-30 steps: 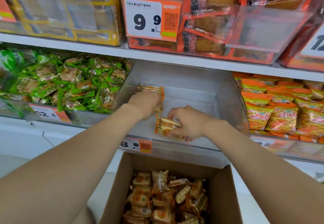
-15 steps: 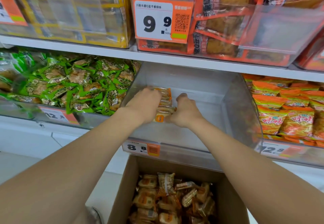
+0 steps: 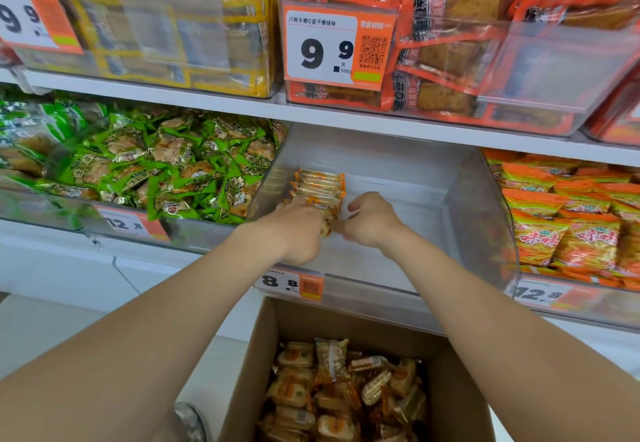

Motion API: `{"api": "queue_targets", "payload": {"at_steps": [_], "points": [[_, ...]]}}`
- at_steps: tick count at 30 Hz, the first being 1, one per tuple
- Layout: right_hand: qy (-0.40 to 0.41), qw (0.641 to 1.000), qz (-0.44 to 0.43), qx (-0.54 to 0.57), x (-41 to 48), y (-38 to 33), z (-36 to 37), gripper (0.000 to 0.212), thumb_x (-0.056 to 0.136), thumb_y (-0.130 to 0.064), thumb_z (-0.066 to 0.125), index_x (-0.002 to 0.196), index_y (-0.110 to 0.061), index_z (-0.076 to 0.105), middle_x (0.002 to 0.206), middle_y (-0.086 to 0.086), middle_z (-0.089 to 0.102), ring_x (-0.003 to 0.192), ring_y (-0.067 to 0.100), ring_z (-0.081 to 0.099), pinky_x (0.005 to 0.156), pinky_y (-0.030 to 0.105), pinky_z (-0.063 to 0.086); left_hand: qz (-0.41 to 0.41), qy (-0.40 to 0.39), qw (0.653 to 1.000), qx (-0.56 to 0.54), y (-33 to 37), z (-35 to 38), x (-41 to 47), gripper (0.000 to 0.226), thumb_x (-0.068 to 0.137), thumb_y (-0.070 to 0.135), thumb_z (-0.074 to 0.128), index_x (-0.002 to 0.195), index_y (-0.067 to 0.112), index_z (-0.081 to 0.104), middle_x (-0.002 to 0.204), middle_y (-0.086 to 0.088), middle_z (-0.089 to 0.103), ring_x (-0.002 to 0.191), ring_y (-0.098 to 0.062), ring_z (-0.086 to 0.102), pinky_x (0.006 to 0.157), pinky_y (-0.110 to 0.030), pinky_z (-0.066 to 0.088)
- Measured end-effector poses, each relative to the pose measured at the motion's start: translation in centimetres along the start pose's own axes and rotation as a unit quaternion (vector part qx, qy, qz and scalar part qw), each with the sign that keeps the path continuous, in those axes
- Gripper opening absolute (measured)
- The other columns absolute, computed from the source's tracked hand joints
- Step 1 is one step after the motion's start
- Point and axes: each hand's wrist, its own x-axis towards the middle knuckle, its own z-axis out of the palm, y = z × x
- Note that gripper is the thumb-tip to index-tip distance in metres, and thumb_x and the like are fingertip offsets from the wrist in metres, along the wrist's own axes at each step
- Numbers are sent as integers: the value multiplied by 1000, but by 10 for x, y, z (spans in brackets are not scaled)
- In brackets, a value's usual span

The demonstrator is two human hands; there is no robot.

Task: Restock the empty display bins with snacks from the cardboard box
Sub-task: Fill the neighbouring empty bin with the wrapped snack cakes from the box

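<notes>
Gripping the near end of a row of orange-edged snack packets (image 3: 320, 188), the person's left hand (image 3: 298, 232) curls its fingers over the wrappers inside a clear display bin (image 3: 479, 206) on the middle shelf. The right hand (image 3: 373, 221) sits just beside it, fingers curled and thumb raised, close against the same end of the row; whether it pinches a packet cannot be told from this angle. The packets stand on edge, pressed together along the bin's left wall, while the rest of the bin's white floor shows bare. An orange price label (image 3: 291, 284) reading 8.8 is fixed to the bin's front lip.

Directly below, an open cardboard box (image 3: 460, 393) holds a loose heap of matching packets (image 3: 341, 384). Left of the clear bin, another bin is piled with green-wrapped snacks (image 3: 180, 171); to the right, one is packed with orange snack bags (image 3: 568, 230). On the shelf above, yellow packs (image 3: 173, 29) sit beside orange-red packs (image 3: 450, 60) behind a 9.9 price tag (image 3: 325, 50).
</notes>
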Motion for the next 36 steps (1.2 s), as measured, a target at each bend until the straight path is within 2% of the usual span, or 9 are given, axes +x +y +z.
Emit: {"api": "queue_targets", "payload": {"at_steps": [6, 10, 12, 16, 18, 21, 25, 30, 36], "points": [[63, 988, -58, -128, -38, 7, -31, 43, 94, -32, 70, 130, -10, 62, 118, 9, 70, 121, 27, 60, 96, 36, 54, 34, 80, 995, -44, 5, -2, -14, 9, 101, 17, 50, 104, 12, 57, 124, -18, 57, 116, -40, 58, 86, -41, 48], [107, 976, -175, -71, -108, 8, -48, 13, 91, -18, 61, 95, -26, 70, 64, -7, 68, 64, 5, 63, 67, 19, 51, 50, 221, 974, -17, 21, -8, -50, 11, 97, 28, 52, 97, 21, 60, 103, -7, 66, 97, -37, 67, 68, -38, 46], [73, 972, -216, -63, -152, 13, -50, 15, 87, -13, 62, 85, -26, 69, 62, -5, 68, 55, 6, 60, 56, 13, 43, 92, 272, 955, -68, 32, -10, -79, 14, 91, 36, 53, 90, 26, 63, 83, 3, 65, 83, -29, 68, 64, -38, 52], [-58, 963, -214, -156, -207, 40, -43, 17, 85, -15, 62, 84, -25, 76, 67, -8, 72, 60, 4, 64, 55, 10, 40, 187, 24, 976, -110, 46, 6, -124, 21, 85, 32, 63, 67, 22, 62, 57, 5, 58, 58, -10, 54, 61, -36, 52], [-102, 953, -205, -196, -216, 59, -38, 19, 88, -16, 61, 89, -25, 78, 66, -13, 69, 64, 3, 66, 58, 8, 43, 199, -139, 968, -65, 52, 34, -127, 19, 87, 27, 60, 72, 16, 66, 63, 0, 66, 60, -15, 60, 66, -41, 57], [-116, 950, -181, -227, -214, 97, -21, 23, 95, -18, 57, 102, -22, 78, 78, -16, 67, 69, 4, 65, 63, 19, 53, 148, -230, 962, 5, 64, 98, -112, 17, 96, 26, 56, 100, 19, 71, 82, 0, 69, 83, -24, 68, 75, -39, 57], [-153, 920, -150, -329, -200, 145, 2, 23, 98, -25, 51, 112, -23, 69, 104, 0, 68, 87, 16, 63, 83, 39, 59, 84, -181, 980, -28, 66, 174, -82, 40, 101, 17, 55, 141, 15, 58, 124, -7, 64, 112, -29, 65, 93, -40, 57], [-225, 845, -163, -458, -192, 171, 5, 17, 98, -14, 49, 109, -19, 62, 102, 6, 64, 86, 27, 65, 75, 42, 60, 35, -137, 989, -48, 70, 233, -56, 51, 102, 5, 51, 153, 11, 46, 161, -15, 32, 132, -37, 55, 106, -43, 52], [-257, 820, -144, -491, -179, 185, 12, 17, 98, -13, 48, 111, -15, 59, 111, 7, 64, 87, 28, 62, 72, 41, 56, 46, -167, 984, -36, 81, 268, -45, 105, 86, -21, 61, 166, 35, 22, 172, -8, -16, 136, -45, 49, 90, -38, 52]]}}
